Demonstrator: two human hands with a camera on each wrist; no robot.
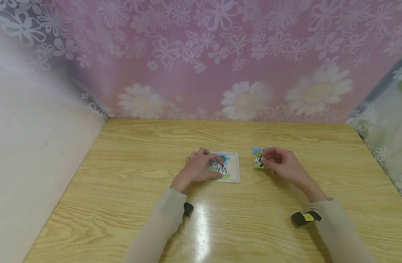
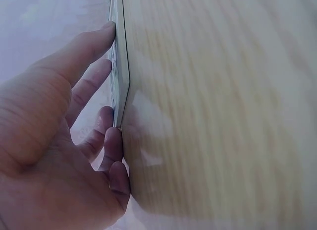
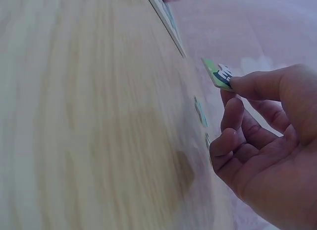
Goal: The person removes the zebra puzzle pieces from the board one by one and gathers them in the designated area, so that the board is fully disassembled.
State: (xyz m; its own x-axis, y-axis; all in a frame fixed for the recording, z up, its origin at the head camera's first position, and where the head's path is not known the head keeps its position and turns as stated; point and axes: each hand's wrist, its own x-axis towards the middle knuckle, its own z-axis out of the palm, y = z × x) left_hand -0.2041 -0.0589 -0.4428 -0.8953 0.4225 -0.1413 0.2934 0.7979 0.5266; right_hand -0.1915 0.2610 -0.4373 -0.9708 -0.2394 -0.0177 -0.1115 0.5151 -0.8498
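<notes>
A square puzzle tray (image 1: pixel 234 167) with a pale rim lies on the table, zebra pieces (image 1: pixel 222 168) filling its left and middle part. Over its left side rests my left hand (image 1: pixel 196 166), thumb and index fingertip on the pieces. In the left wrist view the lower fingers are at the tray's corner and the tabletop. To the right of the tray, my right hand (image 1: pixel 283 164) pinches a puzzle piece (image 3: pixel 215 74) between thumb and fingers. That piece, green with a black-and-white animal part, is tilted above the table.
Loose puzzle pieces (image 3: pixel 200 111) lie on the wooden table (image 1: pixel 122 204) beyond the right hand, one with blue sky (image 1: pixel 255 149). A pink flowered curtain (image 1: pixel 188 73) hangs along the far edge. Each wrist wears a black strap (image 1: pixel 299 219).
</notes>
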